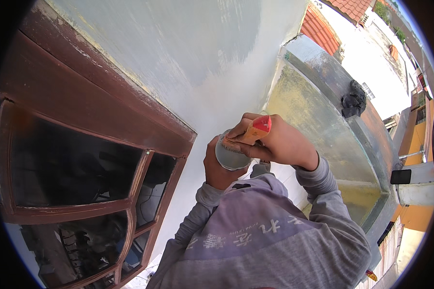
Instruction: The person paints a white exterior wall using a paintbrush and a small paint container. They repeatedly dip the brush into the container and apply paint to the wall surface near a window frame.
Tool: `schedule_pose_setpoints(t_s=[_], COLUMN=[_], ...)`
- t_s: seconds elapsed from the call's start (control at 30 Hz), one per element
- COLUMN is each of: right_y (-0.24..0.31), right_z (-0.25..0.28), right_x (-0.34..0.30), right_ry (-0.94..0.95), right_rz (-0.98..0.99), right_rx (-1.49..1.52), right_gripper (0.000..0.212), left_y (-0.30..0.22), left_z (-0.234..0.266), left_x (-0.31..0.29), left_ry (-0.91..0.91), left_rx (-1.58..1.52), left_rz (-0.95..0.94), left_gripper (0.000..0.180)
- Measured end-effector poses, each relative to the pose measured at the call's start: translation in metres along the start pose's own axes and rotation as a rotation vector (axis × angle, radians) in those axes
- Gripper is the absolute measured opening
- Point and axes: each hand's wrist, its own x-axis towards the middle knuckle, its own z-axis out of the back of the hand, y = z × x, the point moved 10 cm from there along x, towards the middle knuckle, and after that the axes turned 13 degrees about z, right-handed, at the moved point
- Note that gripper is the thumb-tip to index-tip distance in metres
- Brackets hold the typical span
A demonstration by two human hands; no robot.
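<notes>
In front of my chest, my left hand [217, 165] is wrapped round a small round pot [234, 169] with whitish-grey paint inside. My right hand [280, 139] grips a paintbrush [251, 133] by its wooden handle, which has a red end. The brush's bristle end dips inside the pot's rim, largely hidden by my fingers. Beyond both hands rises a wall [178, 43] with pale, streaky brush marks over greyish-blue patches.
On the left stands a dark brown wooden window frame [106, 108] with glass panes. A low, stained yellowish wall [318, 113] runs along the right, and a crumpled black bag [354, 99] lies on its ledge. White floor tiles [289, 185] show below. Red roof tiles [319, 31] appear outside.
</notes>
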Motion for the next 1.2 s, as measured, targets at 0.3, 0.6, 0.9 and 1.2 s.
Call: schedule_pose_setpoints(t_s=[0.3, 0.6, 0.9, 1.2], right_y=[-0.013, -0.025, -0.039, -0.036], right_z=[-0.005, -0.007, -0.009, 0.014], right_x=[-0.003, -0.012, -0.019, -0.022], right_ry=[0.127, 0.156, 0.233, 0.160], right_rz=[-0.063, -0.073, -0.084, -0.111], right_rx=[-0.198, -0.255, -0.292, -0.284], right_gripper=[0.012, 0.015, 0.020, 0.015], left_y=[0.006, 0.009, 0.009, 0.000], left_z=[-0.019, -0.032, -0.043, -0.052], left_x=[0.005, 0.007, 0.011, 0.021], left_ry=[0.053, 0.039, 0.061, 0.060], left_rx=[0.017, 0.028, -0.009, 0.012], left_rz=[-0.015, -0.045, -0.044, -0.050], left_gripper=[0.106, 0.103, 0.100, 0.099])
